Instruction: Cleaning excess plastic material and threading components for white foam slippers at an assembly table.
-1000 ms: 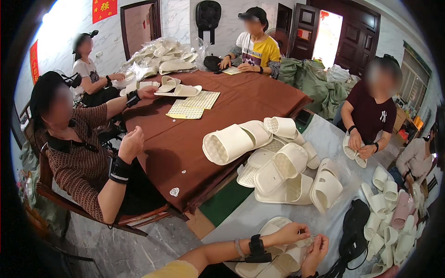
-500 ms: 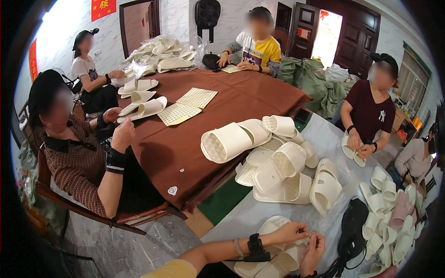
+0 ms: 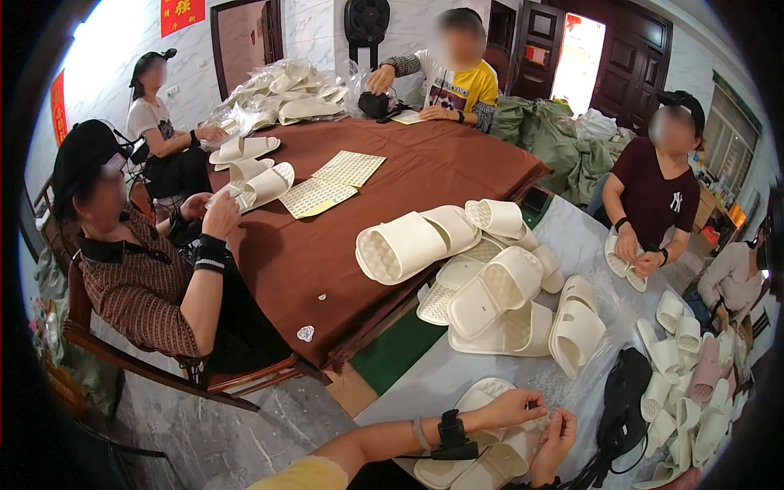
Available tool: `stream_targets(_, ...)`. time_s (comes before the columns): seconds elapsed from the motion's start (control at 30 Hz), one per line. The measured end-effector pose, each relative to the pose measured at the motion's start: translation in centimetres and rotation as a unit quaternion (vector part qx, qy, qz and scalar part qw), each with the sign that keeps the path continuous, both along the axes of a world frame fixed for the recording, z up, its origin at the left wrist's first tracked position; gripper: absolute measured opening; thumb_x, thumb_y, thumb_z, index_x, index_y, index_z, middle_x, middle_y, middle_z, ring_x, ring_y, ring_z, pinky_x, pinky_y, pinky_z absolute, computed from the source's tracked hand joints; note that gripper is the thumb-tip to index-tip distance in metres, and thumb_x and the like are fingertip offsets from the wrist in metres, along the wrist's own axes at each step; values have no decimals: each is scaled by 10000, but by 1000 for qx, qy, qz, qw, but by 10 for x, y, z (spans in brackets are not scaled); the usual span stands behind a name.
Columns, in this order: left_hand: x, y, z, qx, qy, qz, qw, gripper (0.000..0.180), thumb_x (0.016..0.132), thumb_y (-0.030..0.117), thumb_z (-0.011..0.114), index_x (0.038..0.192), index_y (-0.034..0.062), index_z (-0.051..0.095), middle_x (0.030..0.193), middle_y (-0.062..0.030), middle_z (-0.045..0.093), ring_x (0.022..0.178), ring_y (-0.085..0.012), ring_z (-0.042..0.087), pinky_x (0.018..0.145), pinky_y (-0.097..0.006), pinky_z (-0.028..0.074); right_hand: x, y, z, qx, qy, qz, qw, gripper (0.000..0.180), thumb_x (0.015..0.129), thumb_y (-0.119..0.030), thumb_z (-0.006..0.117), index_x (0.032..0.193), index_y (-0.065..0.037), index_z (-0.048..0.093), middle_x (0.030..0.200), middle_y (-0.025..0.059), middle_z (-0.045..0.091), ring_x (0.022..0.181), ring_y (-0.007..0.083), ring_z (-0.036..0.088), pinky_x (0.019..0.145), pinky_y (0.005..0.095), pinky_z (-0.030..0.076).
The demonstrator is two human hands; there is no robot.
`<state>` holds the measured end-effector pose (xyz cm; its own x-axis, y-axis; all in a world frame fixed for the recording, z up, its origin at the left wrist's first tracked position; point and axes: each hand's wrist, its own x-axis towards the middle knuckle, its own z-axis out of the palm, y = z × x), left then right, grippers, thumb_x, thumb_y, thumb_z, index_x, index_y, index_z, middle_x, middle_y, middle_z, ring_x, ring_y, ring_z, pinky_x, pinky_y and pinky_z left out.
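and there they were, both hands low over the table (image 3: 425,384)! the left hand (image 3: 516,408) had its thumb and fingertips drawn together, the right hand (image 3: 555,441) had its fingers bent up to meet them, just beside. anything pinched in there? too small to tell, for either hand. right below the two of them lay the pair of slippers (image 3: 505,459), cream, side by side, partly hidden by the left hand. beyond the hands, a loose pile (image 3: 495,294) of cream slippers, some on their sides, one stacked over another! just right of the right hand, a black bundle (image 3: 624,404) with cords; farther right, a heap (image 3: 688,392) of pale slippers with a pink one (image 3: 706,371) among them. and away to the left hand's far left, a co-worker (image 3: 139,278) in a patterned top held a slipper (image 3: 265,186) near two sticker sheets (image 3: 335,186) on brown cloth (image 3: 286,253)!
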<state>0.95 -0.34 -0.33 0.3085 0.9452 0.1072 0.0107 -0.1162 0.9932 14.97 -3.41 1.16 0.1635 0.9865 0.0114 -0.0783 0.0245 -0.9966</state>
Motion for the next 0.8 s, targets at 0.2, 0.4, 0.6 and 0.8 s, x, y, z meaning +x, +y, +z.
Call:
stream_targets(0.2, -2, -1, 0, -17, -1, -13, 1000, 218, 839, 229, 567, 849, 11, 564, 718, -57, 576, 671, -118, 503, 625, -271, 416, 4, 2, -5, -16, -16, 26, 999, 97, 882, -137, 506, 903, -42, 507, 686, -33, 436, 476, 8, 317, 411, 168, 251)
stream_targets(0.4, 0, 0, -3, 9, 20, -16, 1000, 225, 842, 235, 563, 854, 10, 563, 728, -59, 576, 681, -124, 509, 632, -275, 419, 8, 2, -10, -1, -36, 31, 999, 108, 885, -145, 507, 910, -40, 501, 671, -32, 433, 477, 11, 316, 416, 167, 249)
stream_targets(0.6, 0, -1, -2, 16, -2, 6, 1000, 222, 825, 223, 572, 838, 2, 563, 679, -91, 586, 615, -166, 527, 584, -296, 420, 5, 1, -7, -5, -14, 29, 999, 113, 884, -150, 510, 907, -40, 504, 668, -35, 435, 484, 15, 323, 421, 170, 258)
stream_targets(0.8, -1, -1, 2, -10, 20, -23, 999, 222, 845, 230, 562, 856, 9, 567, 724, -56, 582, 676, -111, 500, 637, -268, 418, 6, 2, -8, -7, -22, 24, 999, 110, 881, -149, 517, 902, -42, 505, 676, -33, 445, 484, 15, 325, 421, 167, 261)
